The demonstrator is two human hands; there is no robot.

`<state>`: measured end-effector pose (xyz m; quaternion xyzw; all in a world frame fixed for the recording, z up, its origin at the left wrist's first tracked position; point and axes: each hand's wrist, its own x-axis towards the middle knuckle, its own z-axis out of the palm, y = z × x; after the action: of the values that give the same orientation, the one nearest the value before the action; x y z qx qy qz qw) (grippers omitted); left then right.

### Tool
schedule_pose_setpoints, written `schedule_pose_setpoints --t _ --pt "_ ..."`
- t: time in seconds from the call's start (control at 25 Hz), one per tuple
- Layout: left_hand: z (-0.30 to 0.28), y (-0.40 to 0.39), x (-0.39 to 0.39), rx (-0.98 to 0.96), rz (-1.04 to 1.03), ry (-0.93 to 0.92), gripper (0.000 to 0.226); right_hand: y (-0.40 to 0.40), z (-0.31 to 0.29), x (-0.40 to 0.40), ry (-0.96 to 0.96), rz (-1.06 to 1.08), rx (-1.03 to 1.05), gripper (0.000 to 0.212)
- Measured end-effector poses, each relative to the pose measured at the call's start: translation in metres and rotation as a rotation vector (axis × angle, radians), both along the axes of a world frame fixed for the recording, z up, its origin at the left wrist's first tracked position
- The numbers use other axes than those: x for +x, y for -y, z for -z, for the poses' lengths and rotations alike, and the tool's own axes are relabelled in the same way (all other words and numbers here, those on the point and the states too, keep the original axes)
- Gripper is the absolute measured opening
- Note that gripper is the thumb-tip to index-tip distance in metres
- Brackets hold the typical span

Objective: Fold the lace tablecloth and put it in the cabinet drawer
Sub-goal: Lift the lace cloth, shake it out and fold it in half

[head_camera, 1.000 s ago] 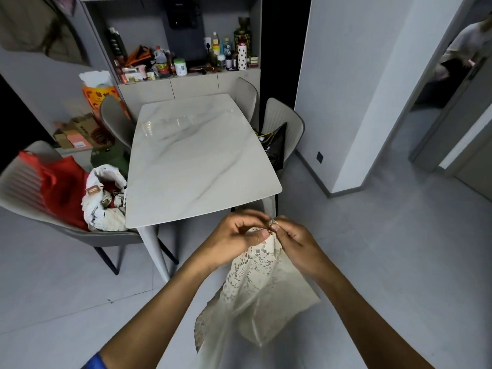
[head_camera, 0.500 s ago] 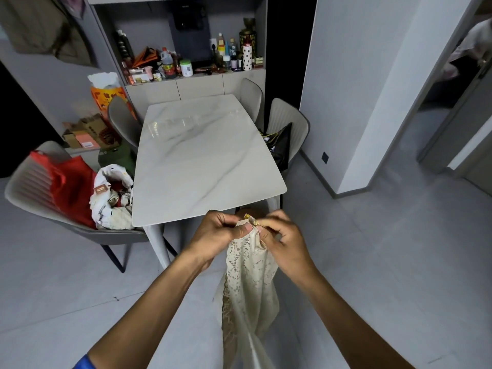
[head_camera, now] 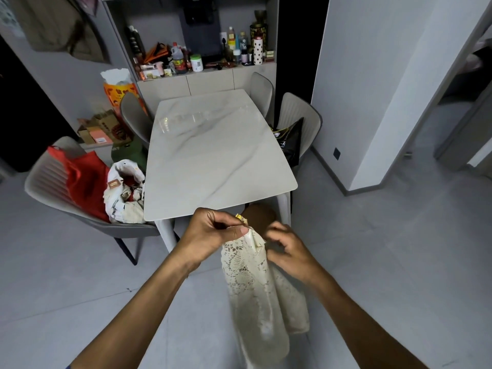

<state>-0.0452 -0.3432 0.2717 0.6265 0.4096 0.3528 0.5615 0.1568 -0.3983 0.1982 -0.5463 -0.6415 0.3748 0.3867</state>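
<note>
The cream lace tablecloth [head_camera: 255, 288] hangs in a long bunched strip in front of me, above the grey floor. My left hand [head_camera: 210, 233] pinches its top corner between thumb and fingers. My right hand [head_camera: 287, 251] is just to the right of that corner and slightly lower, fingers curled against the cloth's right edge; it is blurred, and its grip is unclear. The cabinet [head_camera: 207, 81] with pale drawer fronts stands against the far wall behind the table, its drawers closed.
A white marble table [head_camera: 213, 155] stands just ahead, ringed by grey chairs [head_camera: 300, 121]. The left chair [head_camera: 50, 185] carries a red cloth and a white bag. Bottles and clutter fill the cabinet shelf. Boxes sit on the floor at left. A wall column [head_camera: 372, 102] rises to the right.
The cloth has been gathered from a spread sheet into a narrow hanging strip. My right hand has slipped off the shared top corner and moved down to the right.
</note>
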Motion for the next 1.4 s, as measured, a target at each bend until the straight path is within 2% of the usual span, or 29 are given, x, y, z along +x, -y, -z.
schedule_pose_setpoints --t 0.04,0.08,0.2,0.28,0.36,0.44,0.48,0.56,0.6,0.64,0.72,0.8,0.84,0.88,0.96,1.08,1.16,1.28,1.36,1.4 --pt "0.0 -0.002 -0.005 -0.004 0.0 -0.001 0.014 -0.004 -0.003 0.002 0.046 -0.056 0.038 0.006" --pt "0.001 -0.006 -0.011 -0.007 -0.024 0.002 0.015 -0.007 -0.005 0.006 0.047 -0.092 0.028 0.01" --pt "0.003 -0.023 -0.036 -0.038 -0.17 0.061 0.008 -0.009 -0.005 0.021 -0.165 -0.077 -0.078 0.028" --pt "0.002 -0.036 -0.052 -0.04 -0.238 0.07 0.011 -0.005 0.0 0.027 -0.29 -0.043 -0.097 0.032" --pt "-0.002 -0.045 -0.062 -0.007 -0.207 0.023 0.011 0.001 0.005 0.026 -0.28 -0.076 -0.139 0.035" --pt "-0.007 -0.051 -0.066 0.018 -0.137 0.002 0.012 0.005 0.012 0.02 -0.085 -0.167 -0.203 0.035" --pt "-0.01 -0.054 -0.067 0.03 -0.105 -0.002 0.013 0.006 0.014 0.016 0.096 -0.237 -0.213 0.034" --pt "-0.014 -0.058 -0.07 0.054 -0.054 -0.016 0.014 0.009 0.021 0.008 0.578 -0.395 -0.082 0.042" --pt "-0.016 -0.06 -0.073 0.068 -0.045 -0.032 0.014 0.011 0.025 0.003 0.754 -0.433 0.023 0.049" --pt "-0.018 -0.062 -0.077 0.089 -0.048 -0.049 0.013 0.016 0.029 -0.001 0.814 -0.441 0.098 0.054" --pt "-0.022 -0.067 -0.087 0.125 -0.084 -0.074 0.013 0.025 0.039 -0.013 0.698 -0.474 0.102 0.051" --pt "-0.027 -0.073 -0.095 0.141 -0.155 -0.059 0.012 0.037 0.05 -0.023 0.451 -0.485 -0.15 0.049" --pt "-0.029 -0.075 -0.098 0.144 -0.192 -0.032 0.012 0.043 0.057 -0.027 0.412 -0.502 -0.248 0.05" --pt "-0.032 -0.078 -0.1 0.142 -0.226 0.006 0.011 0.047 0.065 -0.032 0.447 -0.527 -0.26 0.047" --pt "-0.038 -0.082 -0.1 0.139 -0.262 0.074 0.011 0.051 0.082 -0.045 0.493 -0.458 -0.178 0.039" --pt "-0.047 -0.083 -0.095 0.17 -0.24 0.073 0.012 0.041 0.083 -0.069 0.372 -0.131 -0.034 0.049" --pt "-0.055 -0.081 -0.089 0.183 -0.206 0.096 0.015 0.026 0.07 -0.08 0.4 -0.128 0.067 0.063" --pt "-0.069 -0.078 -0.085 0.202 -0.131 0.182 0.02 0.002 0.053 -0.089 0.564 -0.351 0.191 0.087" --pt "-0.079 -0.076 -0.085 0.216 -0.092 0.208 0.018 -0.009 0.049 -0.098 0.67 -0.494 0.146 0.089" --pt "-0.083 -0.077 -0.087 0.229 -0.08 0.208 0.018 -0.013 0.049 -0.104 0.73 -0.545 0.072 0.079"
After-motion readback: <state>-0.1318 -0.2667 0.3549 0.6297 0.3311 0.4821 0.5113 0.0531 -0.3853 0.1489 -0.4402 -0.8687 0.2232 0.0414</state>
